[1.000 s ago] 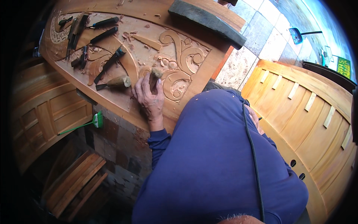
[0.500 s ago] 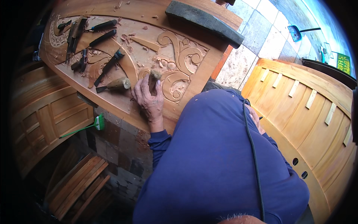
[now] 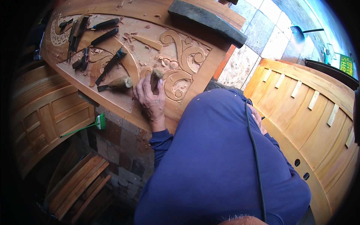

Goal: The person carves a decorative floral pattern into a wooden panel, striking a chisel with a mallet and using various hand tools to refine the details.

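Observation:
My left hand (image 3: pixel 151 100) is closed around a stubby wooden tool handle (image 3: pixel 156 77) with a pale, worn end, standing up over the carved wooden panel (image 3: pixel 142 28). Whatever blade it has is hidden by the hand. Just left of my fingers lies a wooden-handled chisel (image 3: pixel 120 82) with a dark blade. Scroll and leaf relief (image 3: pixel 189 56) runs beside the hand, with shavings scattered over it. Only part of my right hand (image 3: pixel 257 119) shows past the right side of my blue-sleeved body; its fingers are mostly hidden, and a small dark tip sticks out beside it.
Several dark-handled carving tools (image 3: pixel 106 36) lie at the panel's left. A long dark grey block (image 3: pixel 206 23) rests along its far right edge. To the right stands a wooden panel with small battens (image 3: pixel 296 89). A green broom (image 3: pixel 99 122) and stacked timber (image 3: pixel 77 183) are lower left.
The whole view has shifted very slightly. My left hand keeps its hold on the wooden tool handle, and no tool has visibly moved on the panel.

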`<state>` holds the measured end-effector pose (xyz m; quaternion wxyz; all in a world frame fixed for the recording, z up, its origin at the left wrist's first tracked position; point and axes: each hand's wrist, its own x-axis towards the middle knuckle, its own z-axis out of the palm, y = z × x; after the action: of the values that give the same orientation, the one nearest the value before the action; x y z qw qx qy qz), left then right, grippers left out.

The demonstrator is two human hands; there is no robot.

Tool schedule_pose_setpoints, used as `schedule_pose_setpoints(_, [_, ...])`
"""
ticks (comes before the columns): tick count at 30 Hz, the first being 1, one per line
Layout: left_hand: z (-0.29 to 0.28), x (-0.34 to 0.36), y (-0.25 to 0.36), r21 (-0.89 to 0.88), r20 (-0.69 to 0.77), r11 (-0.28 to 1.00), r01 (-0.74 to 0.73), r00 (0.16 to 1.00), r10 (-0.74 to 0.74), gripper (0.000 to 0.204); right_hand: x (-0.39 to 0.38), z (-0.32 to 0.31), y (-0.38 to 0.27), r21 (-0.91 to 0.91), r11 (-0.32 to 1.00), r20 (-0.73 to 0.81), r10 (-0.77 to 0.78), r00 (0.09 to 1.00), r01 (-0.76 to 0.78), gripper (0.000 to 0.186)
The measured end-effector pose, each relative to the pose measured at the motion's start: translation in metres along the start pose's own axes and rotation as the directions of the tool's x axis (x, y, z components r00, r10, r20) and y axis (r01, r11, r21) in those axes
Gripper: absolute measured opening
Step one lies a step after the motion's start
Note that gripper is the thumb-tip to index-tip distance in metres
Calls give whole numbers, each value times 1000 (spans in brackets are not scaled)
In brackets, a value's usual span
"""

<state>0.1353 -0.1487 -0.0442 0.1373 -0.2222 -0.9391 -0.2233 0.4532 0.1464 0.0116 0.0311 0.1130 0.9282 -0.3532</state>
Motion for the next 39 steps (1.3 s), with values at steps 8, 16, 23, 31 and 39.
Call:
schedule_pose_setpoints(8, [-4,-5,-1,25,0,1000,11,1000,-11,42,0,-3,0,11,1000,32,-18,999,18,56])
schedule_pose_setpoints(16, [1,2,-3,11,5,1000,-8,1000,8,41,2,-18,-5,8,1000,76,9,997,-9,56])
schedule_pose_setpoints(23, [0,2,-5,-6,-5,1000,11,1000,-11,40,55,-88,-42,-33,983,515,169,840,-178,57])
schedule_pose_setpoints(31, [-1,-15,-8,-150,-124,989,0,992,-19,42,202,-116,-35,-365,931,116,49,992,-3,36])
schedule_pose_setpoints(39, [-26,48,45,-797,-66,593,110,961,-268,66,305,-16,-7,-426,896,-94,-182,979,125,73])
